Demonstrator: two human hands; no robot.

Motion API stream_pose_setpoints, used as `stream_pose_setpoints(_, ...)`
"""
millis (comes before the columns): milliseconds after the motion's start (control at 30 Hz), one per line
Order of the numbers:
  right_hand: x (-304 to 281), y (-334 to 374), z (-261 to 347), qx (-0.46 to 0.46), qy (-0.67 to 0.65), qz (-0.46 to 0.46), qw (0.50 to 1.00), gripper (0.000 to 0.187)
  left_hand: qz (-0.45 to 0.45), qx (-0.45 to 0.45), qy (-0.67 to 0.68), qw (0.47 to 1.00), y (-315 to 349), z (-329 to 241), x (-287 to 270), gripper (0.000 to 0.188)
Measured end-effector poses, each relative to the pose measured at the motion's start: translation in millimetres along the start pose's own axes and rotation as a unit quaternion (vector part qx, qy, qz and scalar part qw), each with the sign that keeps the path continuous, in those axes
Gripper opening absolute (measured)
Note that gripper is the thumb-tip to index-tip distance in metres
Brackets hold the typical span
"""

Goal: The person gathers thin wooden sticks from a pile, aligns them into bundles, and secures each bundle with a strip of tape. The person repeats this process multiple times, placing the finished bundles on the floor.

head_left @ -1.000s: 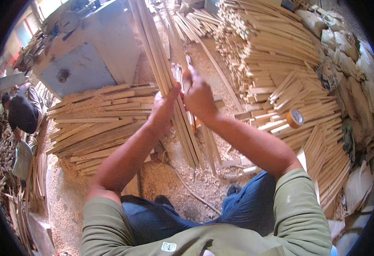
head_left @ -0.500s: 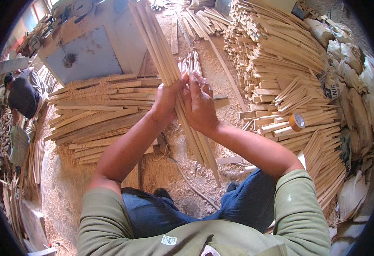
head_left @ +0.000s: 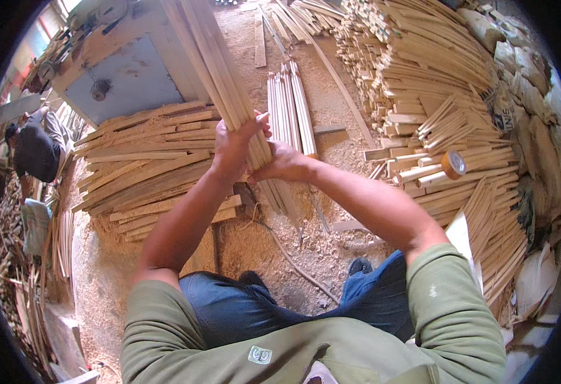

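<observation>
A bundle of long, thin wooden sticks [head_left: 216, 67] slants across the middle, its far ends toward the upper left and its near ends pointing down between my knees. My left hand [head_left: 234, 146] is wrapped round the bundle, thumb across the top. Just below it, my right hand [head_left: 276, 162] grips the same bundle from the right and underneath, its fingers partly hidden behind the sticks. Past my hands, a row of pale, slender sticks [head_left: 291, 109] lies close together on the dusty ground.
Rough wooden strips [head_left: 146, 173] are stacked at left before a blue-panelled machine [head_left: 123, 73]. On the right stand a tall stick pile [head_left: 434, 70], a tape roll [head_left: 453, 165] and sacks [head_left: 536, 96]. A cable [head_left: 293, 265] crosses the sawdust. Another person [head_left: 37, 144] bends at far left.
The bundle has shifted left. My right hand has dropped from beside my left hand to lower on the bundle, its fingers now underneath. The pale sticks behind show more fully.
</observation>
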State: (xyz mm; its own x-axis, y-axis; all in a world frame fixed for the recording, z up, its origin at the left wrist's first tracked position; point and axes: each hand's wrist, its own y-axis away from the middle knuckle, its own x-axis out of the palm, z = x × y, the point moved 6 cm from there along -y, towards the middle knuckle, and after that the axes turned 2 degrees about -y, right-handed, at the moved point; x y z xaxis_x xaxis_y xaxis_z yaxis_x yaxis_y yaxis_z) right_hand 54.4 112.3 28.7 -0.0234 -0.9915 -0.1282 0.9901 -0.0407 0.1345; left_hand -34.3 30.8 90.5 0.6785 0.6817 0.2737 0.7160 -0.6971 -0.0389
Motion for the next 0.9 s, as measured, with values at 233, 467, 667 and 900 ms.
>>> stream_pose_setpoints(233, 24, -11, -108, -0.098, -0.045, -0.152, 0.982, 0.072, 0.094, 0.033, -0.172, 0.98, 21, 52, -19, 0.025)
stream_pose_setpoints(467, 18, -32, -179, -0.021, 0.144, -0.19, 0.971, 0.06, 0.116, 0.016, -0.234, 0.965, 23, 109, -26, 0.027)
stream_pose_setpoints(667, 14, -33, -162, -0.058, 0.093, -0.182, 0.977, 0.08, 0.095, 0.004, -0.269, 0.958, 6, 109, -27, 0.026)
stream_pose_setpoints(900, 29, -33, -136, -0.072, -0.038, -0.167, 0.983, 0.055, 0.066, -0.024, -0.215, 0.974, -9, 71, -18, 0.03)
